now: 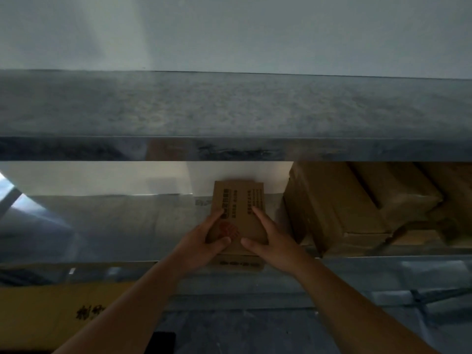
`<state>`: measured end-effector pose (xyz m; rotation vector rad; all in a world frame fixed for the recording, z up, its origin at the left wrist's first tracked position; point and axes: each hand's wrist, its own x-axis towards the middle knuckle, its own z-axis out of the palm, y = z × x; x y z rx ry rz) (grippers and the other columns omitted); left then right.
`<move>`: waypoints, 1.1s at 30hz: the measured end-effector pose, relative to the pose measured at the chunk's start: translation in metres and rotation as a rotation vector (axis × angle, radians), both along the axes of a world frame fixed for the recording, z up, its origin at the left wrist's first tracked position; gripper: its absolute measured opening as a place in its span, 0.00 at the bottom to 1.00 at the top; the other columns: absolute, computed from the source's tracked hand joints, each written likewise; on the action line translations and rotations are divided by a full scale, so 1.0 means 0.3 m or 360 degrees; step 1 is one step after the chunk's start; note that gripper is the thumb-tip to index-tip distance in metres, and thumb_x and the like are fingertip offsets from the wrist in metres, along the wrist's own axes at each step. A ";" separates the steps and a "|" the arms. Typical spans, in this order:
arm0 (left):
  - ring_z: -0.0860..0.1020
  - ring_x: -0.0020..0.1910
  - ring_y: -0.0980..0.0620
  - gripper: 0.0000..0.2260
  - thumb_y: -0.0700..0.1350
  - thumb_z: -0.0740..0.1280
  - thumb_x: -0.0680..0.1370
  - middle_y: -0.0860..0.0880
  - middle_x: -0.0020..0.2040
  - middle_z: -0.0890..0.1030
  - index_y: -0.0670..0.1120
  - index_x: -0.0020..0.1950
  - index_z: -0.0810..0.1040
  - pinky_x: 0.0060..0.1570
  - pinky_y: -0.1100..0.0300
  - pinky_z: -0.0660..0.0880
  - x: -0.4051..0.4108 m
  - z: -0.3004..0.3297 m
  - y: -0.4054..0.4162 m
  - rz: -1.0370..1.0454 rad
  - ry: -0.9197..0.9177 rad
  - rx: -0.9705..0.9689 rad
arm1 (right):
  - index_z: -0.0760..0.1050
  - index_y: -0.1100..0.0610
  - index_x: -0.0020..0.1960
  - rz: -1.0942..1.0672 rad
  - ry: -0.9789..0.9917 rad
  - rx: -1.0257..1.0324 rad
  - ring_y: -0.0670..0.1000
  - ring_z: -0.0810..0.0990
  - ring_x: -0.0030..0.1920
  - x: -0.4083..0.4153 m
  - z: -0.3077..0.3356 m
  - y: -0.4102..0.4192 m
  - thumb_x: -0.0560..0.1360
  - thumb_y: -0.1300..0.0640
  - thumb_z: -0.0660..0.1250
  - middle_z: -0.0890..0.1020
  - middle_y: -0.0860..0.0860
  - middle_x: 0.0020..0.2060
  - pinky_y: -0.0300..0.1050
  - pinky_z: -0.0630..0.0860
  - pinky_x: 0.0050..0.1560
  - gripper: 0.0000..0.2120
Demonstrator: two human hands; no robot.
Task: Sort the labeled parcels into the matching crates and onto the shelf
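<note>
This is looking like a storeroom or small warehouse. Bare galvanised metal shelving (229, 149) is running across the view in tiers against a plain white wall (229, 31). Brown cardboard cartons (357, 205) are sitting stacked on the right of the middle tier, and a yellow printed carton (51, 307) is lying lower down on the near left. The light is staying dim.
</note>
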<state>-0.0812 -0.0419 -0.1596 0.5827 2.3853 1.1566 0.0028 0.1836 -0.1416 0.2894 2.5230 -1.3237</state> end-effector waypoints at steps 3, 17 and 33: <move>0.74 0.62 0.60 0.31 0.56 0.71 0.76 0.60 0.69 0.70 0.81 0.67 0.56 0.57 0.68 0.72 0.018 -0.009 0.005 0.0045 -0.0040 0.0154 | 0.47 0.31 0.82 -0.0036 0.0087 -0.0069 0.47 0.69 0.75 0.008 -0.016 -0.004 0.74 0.30 0.70 0.63 0.43 0.81 0.53 0.70 0.75 0.45; 0.75 0.51 0.63 0.14 0.67 0.66 0.73 0.54 0.58 0.74 0.72 0.56 0.66 0.44 0.71 0.72 0.346 0.137 -0.131 0.0386 0.0204 0.0104 | 0.62 0.26 0.62 -0.0073 0.0350 -0.0208 0.36 0.72 0.63 0.251 0.120 -0.110 0.67 0.27 0.70 0.67 0.34 0.64 0.28 0.71 0.51 0.27; 0.79 0.63 0.56 0.32 0.67 0.67 0.74 0.57 0.64 0.79 0.68 0.75 0.60 0.57 0.59 0.80 0.668 0.343 -0.231 0.0725 0.0113 0.0614 | 0.51 0.18 0.73 0.0294 0.0327 -0.0490 0.46 0.70 0.72 0.343 0.227 -0.231 0.65 0.18 0.65 0.61 0.41 0.74 0.52 0.73 0.71 0.41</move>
